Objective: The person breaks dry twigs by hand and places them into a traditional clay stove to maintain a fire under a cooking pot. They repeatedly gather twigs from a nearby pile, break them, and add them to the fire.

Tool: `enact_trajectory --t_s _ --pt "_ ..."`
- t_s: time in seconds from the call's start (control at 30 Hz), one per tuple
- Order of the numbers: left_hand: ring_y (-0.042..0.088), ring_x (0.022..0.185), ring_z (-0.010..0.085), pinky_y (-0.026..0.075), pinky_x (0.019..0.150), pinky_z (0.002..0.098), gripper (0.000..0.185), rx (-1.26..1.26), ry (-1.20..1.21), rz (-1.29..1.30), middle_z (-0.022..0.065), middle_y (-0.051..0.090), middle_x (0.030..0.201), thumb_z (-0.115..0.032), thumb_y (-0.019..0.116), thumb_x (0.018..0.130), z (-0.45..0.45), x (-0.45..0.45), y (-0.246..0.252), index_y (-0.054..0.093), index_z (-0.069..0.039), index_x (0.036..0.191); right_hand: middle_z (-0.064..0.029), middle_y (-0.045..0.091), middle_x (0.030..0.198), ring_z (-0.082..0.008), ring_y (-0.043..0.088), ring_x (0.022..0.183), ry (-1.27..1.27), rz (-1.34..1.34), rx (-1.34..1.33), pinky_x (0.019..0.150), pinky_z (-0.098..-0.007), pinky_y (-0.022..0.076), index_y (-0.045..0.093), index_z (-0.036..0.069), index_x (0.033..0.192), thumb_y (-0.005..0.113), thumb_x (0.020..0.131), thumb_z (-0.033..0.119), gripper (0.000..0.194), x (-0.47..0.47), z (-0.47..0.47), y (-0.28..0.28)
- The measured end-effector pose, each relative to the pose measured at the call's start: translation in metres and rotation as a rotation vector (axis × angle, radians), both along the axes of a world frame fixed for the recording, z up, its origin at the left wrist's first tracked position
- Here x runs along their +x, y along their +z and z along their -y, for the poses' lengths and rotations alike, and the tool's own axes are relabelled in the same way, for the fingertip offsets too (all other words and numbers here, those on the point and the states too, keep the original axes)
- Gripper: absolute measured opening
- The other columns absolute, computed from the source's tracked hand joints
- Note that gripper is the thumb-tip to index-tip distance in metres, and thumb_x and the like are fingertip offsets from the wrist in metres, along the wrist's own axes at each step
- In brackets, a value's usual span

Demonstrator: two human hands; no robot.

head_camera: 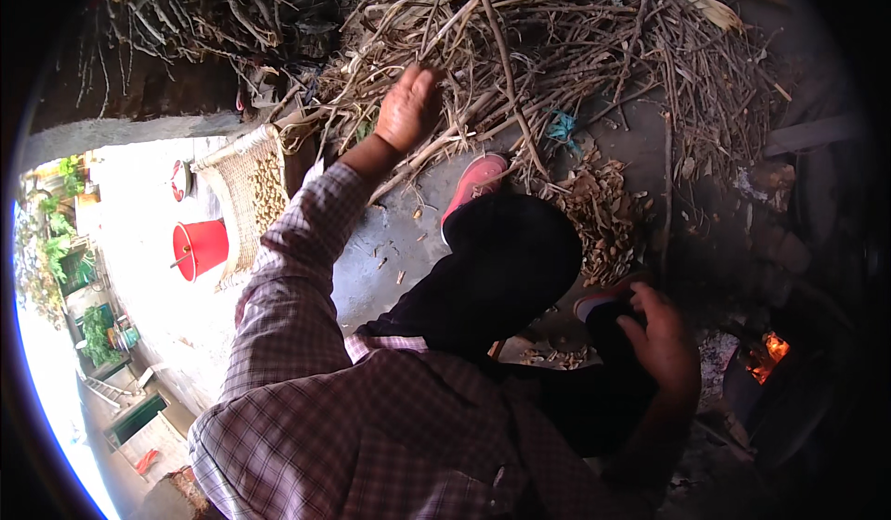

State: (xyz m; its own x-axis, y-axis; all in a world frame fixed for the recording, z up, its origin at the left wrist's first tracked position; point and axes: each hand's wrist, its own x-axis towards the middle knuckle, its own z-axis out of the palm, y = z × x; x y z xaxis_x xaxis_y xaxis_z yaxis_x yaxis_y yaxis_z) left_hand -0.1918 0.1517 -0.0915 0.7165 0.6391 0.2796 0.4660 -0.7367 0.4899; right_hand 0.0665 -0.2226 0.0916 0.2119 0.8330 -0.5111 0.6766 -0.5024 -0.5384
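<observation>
My left hand (411,109) reaches out over a heap of dry sticks (557,54), its back towards me and its fingers bent down at the near edge of the heap. Whether a stick is in its grasp cannot be seen. In shadow on the right, my right hand (661,342) hangs over my lower leg near a shoe (598,299). Its thumb and fingers are apart, with nothing visible between them. Brown dry leaves (600,214) lie between the heap and that shoe. My other foot, in a pink shoe (477,182), stands at the edge of the sticks.
A small fire (769,356) burns low on the right, past my right hand. On the left, in bright light, are a red bucket (202,247) and a woven cot (240,200) with small tan pieces on it. A teal scrap (562,127) lies by the sticks.
</observation>
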Motion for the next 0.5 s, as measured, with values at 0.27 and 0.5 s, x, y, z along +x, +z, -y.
enact_trajectory --t_s 0.27,0.5 --pt "0.043 0.121 0.0335 0.029 0.103 0.0478 0.059 -0.406 0.329 -0.660 0.0186 0.044 0.131 -0.033 0.061 0.080 0.064 -0.030 -0.098 0.040 -0.006 0.129 -0.0172 0.059 0.100 -0.0288 0.059 0.091 0.034 0.018 -0.008 0.078 -0.0357 0.0475 0.049 0.001 0.119 0.066 0.077 0.008 0.046 0.003 0.007 -0.007" --pt "0.052 0.113 0.0256 0.027 0.095 0.0531 0.027 -0.489 0.328 -0.888 0.0134 0.060 0.112 -0.016 0.042 0.085 0.077 -0.028 -0.101 0.057 -0.011 0.107 -0.0171 0.060 0.100 -0.0307 0.060 0.090 -0.020 0.004 -0.020 0.078 -0.0373 0.0475 0.050 0.001 0.118 0.066 0.078 0.012 0.045 0.004 0.008 -0.008"
